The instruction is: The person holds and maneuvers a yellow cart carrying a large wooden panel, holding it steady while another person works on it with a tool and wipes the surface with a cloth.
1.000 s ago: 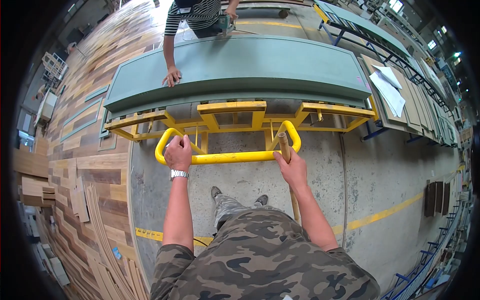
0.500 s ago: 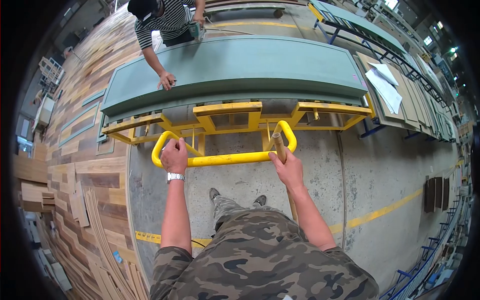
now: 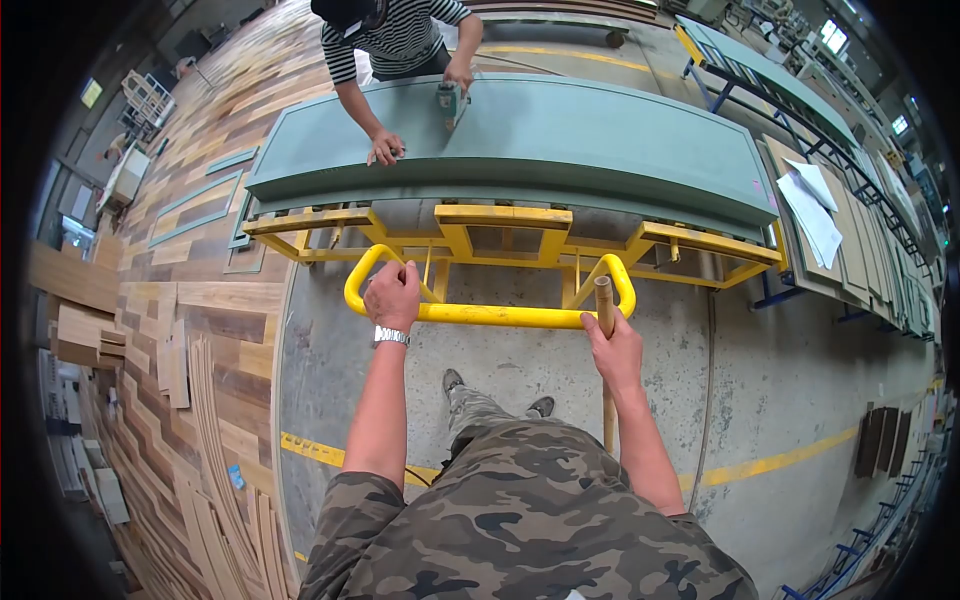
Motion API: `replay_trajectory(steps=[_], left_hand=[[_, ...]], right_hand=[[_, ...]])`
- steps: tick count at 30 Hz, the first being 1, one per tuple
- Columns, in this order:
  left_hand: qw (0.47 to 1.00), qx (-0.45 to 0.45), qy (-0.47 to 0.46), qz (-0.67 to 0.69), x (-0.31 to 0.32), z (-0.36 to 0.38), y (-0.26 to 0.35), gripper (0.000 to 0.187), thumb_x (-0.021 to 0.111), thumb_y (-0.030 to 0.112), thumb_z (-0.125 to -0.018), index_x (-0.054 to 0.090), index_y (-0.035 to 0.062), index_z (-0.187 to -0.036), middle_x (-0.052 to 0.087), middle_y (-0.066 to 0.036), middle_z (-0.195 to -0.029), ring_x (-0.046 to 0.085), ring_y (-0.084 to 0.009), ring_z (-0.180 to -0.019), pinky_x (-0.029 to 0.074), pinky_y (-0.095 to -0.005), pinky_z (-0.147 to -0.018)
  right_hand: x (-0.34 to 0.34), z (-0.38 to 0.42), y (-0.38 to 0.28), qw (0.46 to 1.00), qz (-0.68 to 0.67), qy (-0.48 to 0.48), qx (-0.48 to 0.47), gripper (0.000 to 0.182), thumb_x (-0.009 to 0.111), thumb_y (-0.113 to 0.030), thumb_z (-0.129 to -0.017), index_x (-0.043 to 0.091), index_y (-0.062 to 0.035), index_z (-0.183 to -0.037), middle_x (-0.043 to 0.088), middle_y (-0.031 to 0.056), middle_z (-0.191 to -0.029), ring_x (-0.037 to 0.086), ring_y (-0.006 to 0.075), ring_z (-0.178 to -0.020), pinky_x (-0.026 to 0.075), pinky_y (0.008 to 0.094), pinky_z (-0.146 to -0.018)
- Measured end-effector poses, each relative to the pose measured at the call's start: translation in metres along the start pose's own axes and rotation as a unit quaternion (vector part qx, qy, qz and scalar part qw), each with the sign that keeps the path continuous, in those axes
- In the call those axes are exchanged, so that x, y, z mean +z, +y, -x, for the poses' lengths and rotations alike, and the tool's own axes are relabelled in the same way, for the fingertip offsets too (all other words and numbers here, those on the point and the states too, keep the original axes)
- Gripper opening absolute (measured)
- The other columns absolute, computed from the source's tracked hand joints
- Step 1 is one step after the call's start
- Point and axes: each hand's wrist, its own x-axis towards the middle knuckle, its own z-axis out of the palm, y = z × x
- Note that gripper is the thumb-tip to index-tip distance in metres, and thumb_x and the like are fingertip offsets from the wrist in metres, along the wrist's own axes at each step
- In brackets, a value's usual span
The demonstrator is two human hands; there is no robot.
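Note:
My left hand [image 3: 392, 297] is closed round the left end of the yellow handle bar [image 3: 490, 315] of a cart. A metal-banded watch sits on that wrist. My right hand [image 3: 614, 350] wraps round a wooden pole [image 3: 606, 410] held upright, with its fingers against the right end of the bar. Beyond the handle, the yellow cart frame [image 3: 505, 218] carries a long grey-green cabinet-like panel [image 3: 560, 125]. Across it leans a person in a striped shirt [image 3: 400, 50], with a green power tool [image 3: 450, 100] in one hand and the other hand resting near the panel's front edge.
Wood planks and strips [image 3: 215, 450] lie on the patterned floor at left, with thin green frames [image 3: 195, 215] farther back. Stacked boards [image 3: 835, 250] under white papers [image 3: 812, 212] stand at right. A blue rack [image 3: 730, 90] holds another green panel. Yellow tape [image 3: 775, 463] crosses the concrete.
The view has shifted, so the cart and panel appear farther right. The other person's power tool has come down onto the panel's top. Both my hands keep their grips.

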Motion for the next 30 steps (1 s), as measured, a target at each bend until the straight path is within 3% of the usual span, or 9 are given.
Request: replay_trajectory(steps=[4,6,7,9,10,16,18,30], left_hand=[[1.000,-0.004,-0.004,0.002,-0.0016,-0.0008,0.0009,0.035,0.072,0.035,-0.097,0.065,0.0080,-0.076,0.070,-0.014,-0.075,0.068,-0.0387,-0.071,0.051,-0.0512,-0.065],[1.000,-0.003,-0.003,0.006,-0.0013,-0.0001,0.0010,0.035,0.072,0.035,-0.097,0.065,0.0080,-0.076,0.070,-0.014,-0.075,0.068,-0.0387,-0.071,0.051,-0.0512,-0.065],[1.000,-0.003,-0.004,0.002,-0.0012,-0.0001,0.0011,0.035,0.072,0.035,-0.097,0.065,0.0079,-0.076,0.070,-0.014,-0.075,0.068,-0.0387,-0.071,0.051,-0.0511,-0.065],[1.000,-0.004,-0.005,-0.002,-0.0014,-0.0007,0.0014,0.035,0.073,0.035,-0.097,0.065,0.0078,-0.076,0.071,-0.014,-0.075,0.068,-0.0387,-0.071,0.051,-0.0510,-0.065],[1.000,-0.001,-0.005,-0.004,-0.0017,-0.0008,0.0014,0.035,0.073,0.035,-0.097,0.065,0.0077,-0.076,0.071,-0.014,-0.075,0.069,-0.0388,-0.072,0.051,-0.0509,-0.065],[1.000,-0.003,-0.012,-0.007,-0.0017,-0.0005,0.0013,0.034,0.073,0.035,-0.097,0.066,0.0078,-0.077,0.071,-0.014,-0.076,0.069,-0.0386,-0.073,0.052,-0.0507,-0.065],[1.000,-0.005,-0.012,-0.008,-0.0011,-0.0007,0.0004,0.034,0.073,0.035,-0.097,0.066,0.0078,-0.077,0.071,-0.014,-0.076,0.069,-0.0385,-0.073,0.052,-0.0507,-0.065],[1.000,-0.004,-0.007,-0.004,0.0003,-0.0003,-0.0012,0.033,0.073,0.035,-0.096,0.066,0.0086,-0.077,0.071,-0.014,-0.076,0.069,-0.0381,-0.073,0.052,-0.0506,-0.066]], right_hand=[[-0.0010,-0.0008,-0.0007,1.000,0.007,0.002,-0.006,0.040,0.078,-0.046,-0.100,0.074,-0.0081,-0.112,0.070,0.0080,-0.074,0.067,0.0197,-0.066,0.053,0.0366,-0.066],[-0.0033,-0.0014,-0.0010,0.999,0.011,-0.032,0.026,0.045,0.077,-0.050,-0.098,0.073,-0.0149,-0.125,0.078,0.0145,-0.090,0.076,0.0368,-0.086,0.058,0.0445,-0.076],[-0.0027,-0.0011,-0.0006,0.999,0.011,-0.032,0.026,0.045,0.077,-0.050,-0.098,0.073,-0.0149,-0.125,0.078,0.0145,-0.090,0.076,0.0368,-0.086,0.058,0.0445,-0.076],[-0.0009,-0.0005,-0.0015,1.000,0.004,0.000,-0.007,0.039,0.078,-0.045,-0.100,0.074,-0.0078,-0.111,0.070,0.0084,-0.073,0.066,0.0200,-0.066,0.052,0.0370,-0.066],[-0.0010,-0.0004,-0.0018,1.000,0.004,0.000,-0.007,0.039,0.078,-0.045,-0.100,0.074,-0.0078,-0.111,0.070,0.0084,-0.073,0.066,0.0200,-0.066,0.052,0.0370,-0.066],[-0.0022,-0.0004,-0.0033,1.000,0.002,-0.005,0.002,0.039,0.078,-0.044,-0.099,0.074,-0.0073,-0.111,0.070,0.0091,-0.073,0.066,0.0204,-0.065,0.052,0.0375,-0.066],[-0.0043,-0.0012,-0.0031,0.999,0.012,-0.033,0.032,0.045,0.076,-0.052,-0.098,0.074,-0.0150,-0.122,0.079,0.0143,-0.091,0.077,0.0372,-0.087,0.057,0.0447,-0.076],[-0.0051,-0.0007,-0.0051,0.999,0.015,-0.030,0.022,0.043,0.076,-0.052,-0.099,0.074,-0.0140,-0.120,0.078,0.0146,-0.090,0.077,0.0374,-0.086,0.057,0.0445,-0.076]])
